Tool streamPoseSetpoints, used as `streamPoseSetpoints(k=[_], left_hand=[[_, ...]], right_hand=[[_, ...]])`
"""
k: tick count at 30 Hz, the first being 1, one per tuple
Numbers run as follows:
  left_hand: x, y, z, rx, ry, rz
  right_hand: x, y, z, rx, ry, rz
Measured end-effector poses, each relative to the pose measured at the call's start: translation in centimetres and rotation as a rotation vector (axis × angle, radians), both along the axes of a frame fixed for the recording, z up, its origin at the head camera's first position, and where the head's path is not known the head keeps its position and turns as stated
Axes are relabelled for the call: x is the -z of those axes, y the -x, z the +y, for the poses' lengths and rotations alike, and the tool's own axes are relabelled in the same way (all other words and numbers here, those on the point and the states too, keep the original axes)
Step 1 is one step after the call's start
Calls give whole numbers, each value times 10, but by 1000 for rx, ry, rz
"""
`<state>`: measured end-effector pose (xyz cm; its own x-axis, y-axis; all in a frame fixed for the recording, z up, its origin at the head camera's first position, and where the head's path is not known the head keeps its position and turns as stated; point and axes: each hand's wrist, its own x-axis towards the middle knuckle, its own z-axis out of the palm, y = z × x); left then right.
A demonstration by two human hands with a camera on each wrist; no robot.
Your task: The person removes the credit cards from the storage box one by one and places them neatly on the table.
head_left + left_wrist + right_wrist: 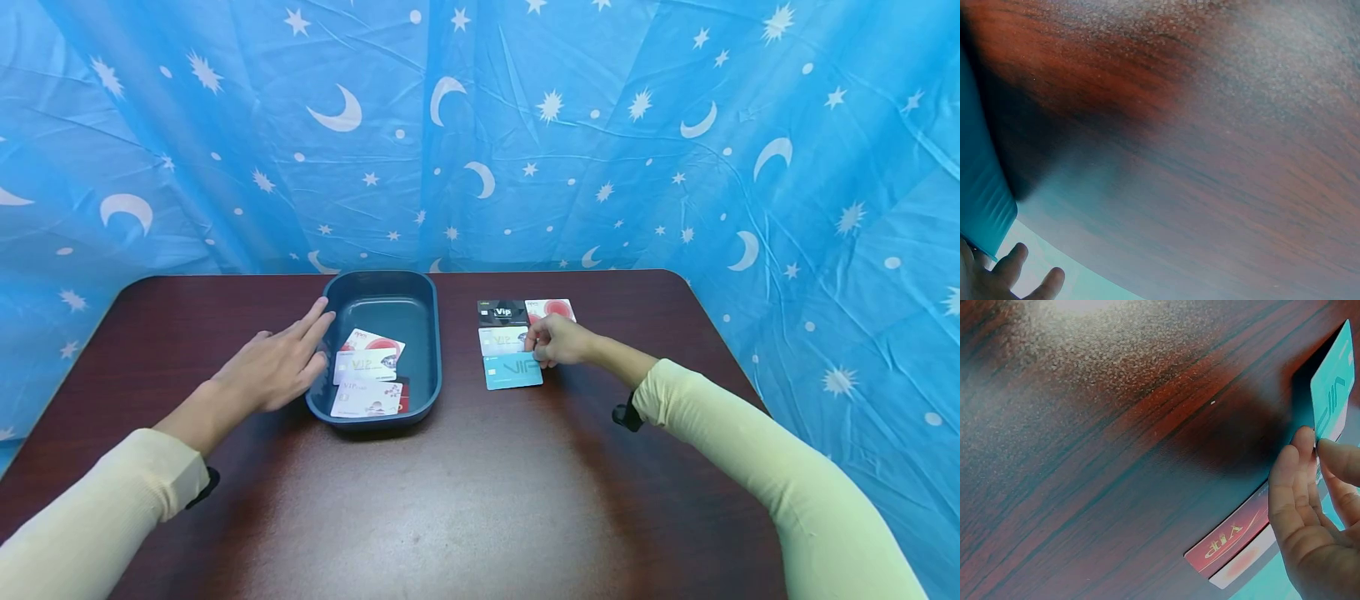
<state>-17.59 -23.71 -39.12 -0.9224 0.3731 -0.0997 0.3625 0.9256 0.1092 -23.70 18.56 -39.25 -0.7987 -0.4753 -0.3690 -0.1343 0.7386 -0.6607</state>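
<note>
My right hand (561,340) pinches a light blue VIP card (513,371) by its right edge between thumb and fingers. In the right wrist view that card is tilted up off the table. Behind it lie a white VIP card (498,340), a black VIP card (502,313) and a white card with red circles (557,309). Beside the fingers in the right wrist view is a red VIP card (1225,544), which the hand hides from the head view. My left hand (273,362), fingers straight, touches the left rim of a dark blue tray (431,367).
Inside the tray several cards overlap: a white and red one (367,340), a white VIP card (360,365), a pale flowered VIP card (366,400) and a red edge under it. The dark wooden table (450,500) ends at a blue star-patterned curtain (510,133).
</note>
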Motion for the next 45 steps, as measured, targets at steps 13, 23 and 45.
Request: streamPoseSetpoints(k=[13,23,45], left_hand=[[0,0,0,17,-6,18],[-2,0,0,16,3,2],[-2,0,-1,13,-7,-7]], right_hand=[[-2,-3,0,-10,-33,67],[-23,5,-13,4,8,76],[-61,7,-137,-13,366,-118]])
